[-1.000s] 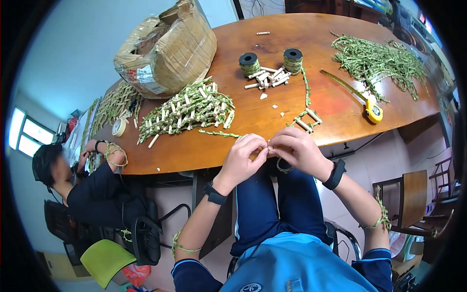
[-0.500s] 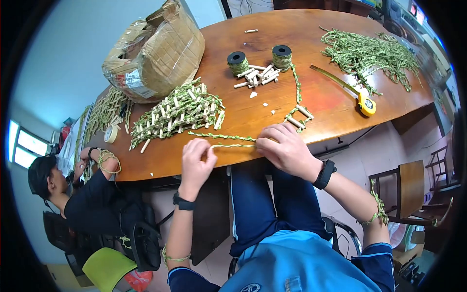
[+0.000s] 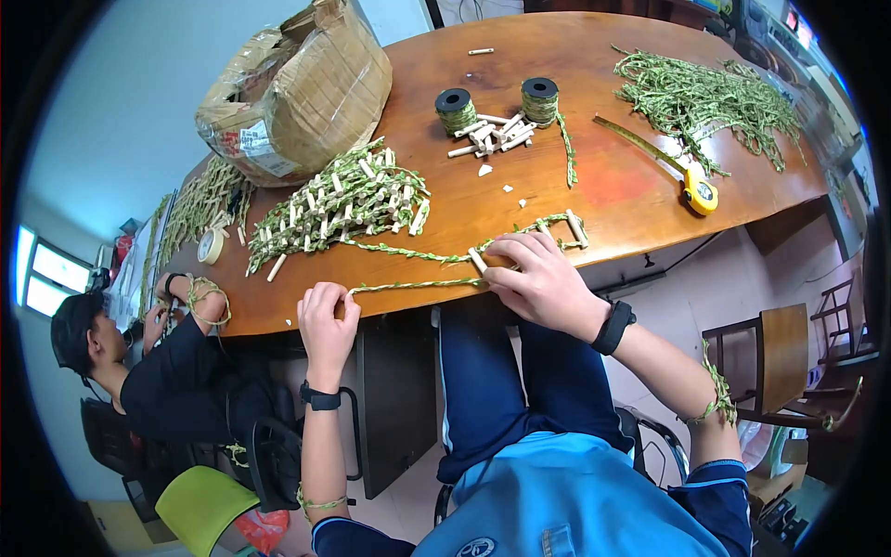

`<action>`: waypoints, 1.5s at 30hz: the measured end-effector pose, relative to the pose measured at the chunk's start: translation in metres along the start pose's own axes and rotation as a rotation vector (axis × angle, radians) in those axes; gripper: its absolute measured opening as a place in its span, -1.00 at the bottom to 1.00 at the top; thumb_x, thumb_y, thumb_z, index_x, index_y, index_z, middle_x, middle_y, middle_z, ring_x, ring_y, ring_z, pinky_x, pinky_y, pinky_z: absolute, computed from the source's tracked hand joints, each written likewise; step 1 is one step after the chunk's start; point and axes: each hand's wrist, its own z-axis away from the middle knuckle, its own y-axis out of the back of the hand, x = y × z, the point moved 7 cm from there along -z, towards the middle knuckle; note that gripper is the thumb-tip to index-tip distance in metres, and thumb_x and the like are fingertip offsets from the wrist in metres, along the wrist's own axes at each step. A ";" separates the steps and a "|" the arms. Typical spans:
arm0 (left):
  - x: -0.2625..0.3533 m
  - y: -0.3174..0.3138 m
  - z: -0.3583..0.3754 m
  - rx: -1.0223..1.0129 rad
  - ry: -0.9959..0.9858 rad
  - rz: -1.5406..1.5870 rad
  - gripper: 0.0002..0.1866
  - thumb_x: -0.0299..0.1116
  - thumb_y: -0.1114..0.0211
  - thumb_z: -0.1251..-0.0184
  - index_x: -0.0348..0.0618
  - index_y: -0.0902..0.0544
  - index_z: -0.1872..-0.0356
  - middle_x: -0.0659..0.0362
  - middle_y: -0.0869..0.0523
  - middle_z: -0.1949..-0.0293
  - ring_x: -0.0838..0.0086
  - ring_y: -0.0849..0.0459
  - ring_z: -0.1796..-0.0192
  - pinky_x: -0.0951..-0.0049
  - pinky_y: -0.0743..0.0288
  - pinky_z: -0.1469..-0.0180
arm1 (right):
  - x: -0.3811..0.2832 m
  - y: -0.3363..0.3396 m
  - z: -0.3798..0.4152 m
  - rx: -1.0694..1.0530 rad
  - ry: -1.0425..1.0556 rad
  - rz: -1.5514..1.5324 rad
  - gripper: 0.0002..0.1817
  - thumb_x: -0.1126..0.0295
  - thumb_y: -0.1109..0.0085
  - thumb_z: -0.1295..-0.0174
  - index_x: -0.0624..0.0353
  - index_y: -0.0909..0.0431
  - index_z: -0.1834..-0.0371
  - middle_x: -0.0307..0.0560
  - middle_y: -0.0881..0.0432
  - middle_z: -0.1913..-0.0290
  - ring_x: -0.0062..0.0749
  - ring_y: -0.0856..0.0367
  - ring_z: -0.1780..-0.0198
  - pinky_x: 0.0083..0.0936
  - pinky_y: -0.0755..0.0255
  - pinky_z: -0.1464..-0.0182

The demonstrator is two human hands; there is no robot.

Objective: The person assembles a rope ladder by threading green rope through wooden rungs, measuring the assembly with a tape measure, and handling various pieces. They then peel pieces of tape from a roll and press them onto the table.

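My left hand (image 3: 327, 327) is closed in a pinch on the end of a green leafy cord (image 3: 413, 284), near the table's front edge. The cord is pulled fairly straight toward my right hand (image 3: 546, 286), whose fingers are closed around it beside a wooden rung (image 3: 478, 261). Beyond those fingers, the finished-looking end of a small cord ladder with another wooden rung (image 3: 576, 228) lies on the table. A second leafy cord (image 3: 408, 252) runs left from the rung to a heap of laddered cord and sticks (image 3: 339, 204). My right fingertips are partly hidden.
Two cord spools (image 3: 455, 110) stand behind loose wooden sticks (image 3: 501, 136). A yellow tape measure (image 3: 699, 192) lies extended at right, near piled leafy cord (image 3: 705, 102). A cardboard box (image 3: 320, 97) and tape roll (image 3: 211, 247) are at left; another person (image 3: 186, 371) sits there.
My left hand has moved left and nearer me, drawing out the cord. The ladder has shifted left under my right hand, bringing a rung into view left of its fingers.
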 end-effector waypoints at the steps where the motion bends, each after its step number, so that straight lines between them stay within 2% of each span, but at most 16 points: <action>1: 0.002 0.003 0.000 0.005 -0.007 -0.032 -0.92 -0.47 -0.36 -0.18 -0.15 -0.61 0.38 0.18 -0.62 0.31 0.23 -0.60 0.19 0.22 -0.39 0.09 | 0.003 0.003 0.000 0.001 -0.020 -0.018 -0.59 0.37 -0.43 -0.12 0.01 -0.58 -0.06 -0.08 -0.57 -0.15 -0.11 -0.52 -0.30 -0.08 -0.35 -0.35; 3: 0.004 0.006 -0.001 0.000 0.009 -0.088 -0.91 -0.47 -0.36 -0.19 -0.13 -0.63 0.31 0.17 -0.64 0.21 0.21 -0.61 0.10 0.20 -0.41 0.02 | 0.010 0.015 0.000 0.004 -0.061 -0.052 -0.53 0.32 -0.46 -0.11 0.01 -0.58 -0.13 -0.03 -0.56 -0.19 -0.05 -0.50 -0.35 -0.05 -0.32 -0.40; 5: 0.001 0.009 -0.001 -0.019 0.053 -0.137 -0.84 -0.46 -0.34 -0.20 -0.12 -0.67 0.18 0.15 -0.66 0.07 0.17 -0.61 -0.02 0.17 -0.43 -0.09 | 0.031 0.026 0.003 -0.010 -0.178 -0.062 -0.37 0.15 -0.48 -0.15 0.05 -0.55 -0.30 0.04 -0.53 -0.27 0.01 -0.40 -0.46 0.01 -0.23 -0.49; 8: 0.014 0.010 -0.007 0.061 0.044 -0.102 -0.63 -0.47 -0.30 -0.23 -0.13 -0.64 -0.09 0.04 -0.60 -0.18 0.07 -0.56 -0.21 0.10 -0.40 -0.29 | 0.058 0.031 0.017 -0.167 -0.240 0.022 -0.26 -0.02 -0.45 -0.20 0.08 -0.50 -0.40 0.02 -0.51 -0.38 0.04 -0.32 -0.54 -0.02 -0.17 -0.54; 9: 0.019 0.001 -0.008 -0.043 0.032 -0.063 -0.50 -0.47 -0.26 -0.29 -0.17 -0.55 -0.30 -0.04 -0.50 -0.36 0.01 -0.47 -0.38 0.06 -0.32 -0.43 | 0.063 0.034 0.021 -0.179 -0.257 0.001 -0.24 -0.05 -0.46 -0.19 0.09 -0.51 -0.40 0.02 -0.51 -0.39 0.03 -0.31 -0.55 -0.03 -0.17 -0.54; 11: 0.044 -0.014 -0.012 -0.108 -0.038 0.093 -0.46 -0.35 -0.25 -0.42 -0.15 -0.49 -0.42 -0.07 -0.41 -0.49 0.00 -0.36 -0.52 0.03 -0.22 -0.52 | 0.071 0.042 0.025 -0.192 -0.272 0.005 -0.25 -0.03 -0.47 -0.19 0.11 -0.53 -0.38 0.03 -0.55 -0.38 0.02 -0.36 -0.53 -0.06 -0.21 -0.52; 13: 0.057 -0.031 -0.017 -0.190 -0.077 0.034 -0.40 -0.17 -0.18 -0.56 -0.12 -0.38 -0.54 -0.07 -0.26 -0.61 0.00 -0.22 -0.62 -0.01 -0.09 -0.60 | 0.084 0.045 0.030 -0.212 -0.291 -0.035 -0.28 0.00 -0.48 -0.19 0.14 -0.56 -0.35 0.07 -0.59 -0.34 0.04 -0.41 -0.49 -0.07 -0.26 -0.50; 14: 0.055 -0.041 -0.018 -0.245 -0.053 0.026 -0.34 -0.01 -0.10 -0.62 -0.07 -0.29 -0.61 -0.05 -0.17 -0.65 0.02 -0.12 -0.67 -0.02 0.04 -0.65 | 0.089 0.046 0.031 -0.224 -0.302 -0.055 -0.30 0.02 -0.48 -0.19 0.15 -0.58 -0.34 0.09 -0.61 -0.32 0.05 -0.43 -0.47 -0.08 -0.28 -0.48; 18: 0.038 -0.058 -0.019 -0.315 0.013 -0.052 -0.28 0.11 -0.05 -0.63 -0.04 -0.25 -0.64 -0.02 -0.13 -0.67 0.07 -0.05 -0.70 -0.02 0.13 -0.67 | 0.099 0.051 0.035 -0.184 -0.318 -0.125 -0.36 0.10 -0.51 -0.17 0.20 -0.63 -0.27 0.18 -0.68 -0.22 0.09 -0.53 -0.39 -0.10 -0.40 -0.41; 21: 0.033 -0.057 -0.014 -0.297 0.040 -0.082 -0.32 0.04 -0.05 -0.65 -0.02 -0.24 -0.64 -0.01 -0.17 -0.66 0.09 -0.03 -0.71 0.00 0.12 -0.67 | 0.106 0.049 0.039 -0.158 -0.340 -0.203 -0.34 0.12 -0.53 -0.15 0.19 -0.62 -0.30 0.18 -0.68 -0.23 0.08 -0.53 -0.39 -0.12 -0.41 -0.41; 26: 0.029 -0.047 -0.011 -0.224 0.018 -0.135 -0.31 0.09 -0.21 -0.54 0.00 -0.39 -0.56 -0.03 -0.29 -0.60 0.03 -0.12 -0.67 -0.11 0.09 -0.65 | 0.107 0.054 0.041 -0.171 -0.348 -0.263 -0.32 0.21 -0.55 -0.13 0.16 -0.60 -0.34 0.14 -0.66 -0.28 0.05 -0.51 -0.42 -0.14 -0.38 -0.46; 33: 0.019 -0.042 -0.011 -0.237 0.028 -0.151 -0.29 0.09 -0.23 -0.51 0.02 -0.38 -0.56 -0.02 -0.30 -0.60 0.04 -0.13 -0.66 -0.10 0.07 -0.65 | 0.113 0.054 0.042 -0.150 -0.334 -0.272 -0.32 0.31 -0.53 -0.11 0.14 -0.57 -0.36 0.05 -0.63 -0.32 0.02 -0.51 -0.42 -0.18 -0.37 -0.47; 42: 0.022 -0.043 -0.009 -0.178 0.015 -0.184 -0.26 0.07 -0.24 -0.50 -0.06 -0.34 -0.58 -0.03 -0.30 -0.59 0.03 -0.14 -0.66 -0.05 0.02 -0.65 | 0.111 0.054 0.042 -0.063 -0.376 -0.293 -0.41 0.32 -0.48 -0.13 0.15 -0.60 -0.27 0.09 -0.66 -0.19 -0.01 -0.59 -0.29 -0.22 -0.47 -0.35; 45: 0.022 -0.043 -0.009 -0.148 -0.002 -0.208 -0.22 0.11 -0.27 -0.45 -0.07 -0.35 -0.57 -0.05 -0.28 -0.60 0.01 -0.16 -0.65 -0.08 -0.01 -0.63 | 0.112 0.055 0.042 -0.060 -0.391 -0.311 -0.42 0.32 -0.48 -0.13 0.15 -0.60 -0.27 0.08 -0.66 -0.18 -0.02 -0.60 -0.26 -0.24 -0.49 -0.33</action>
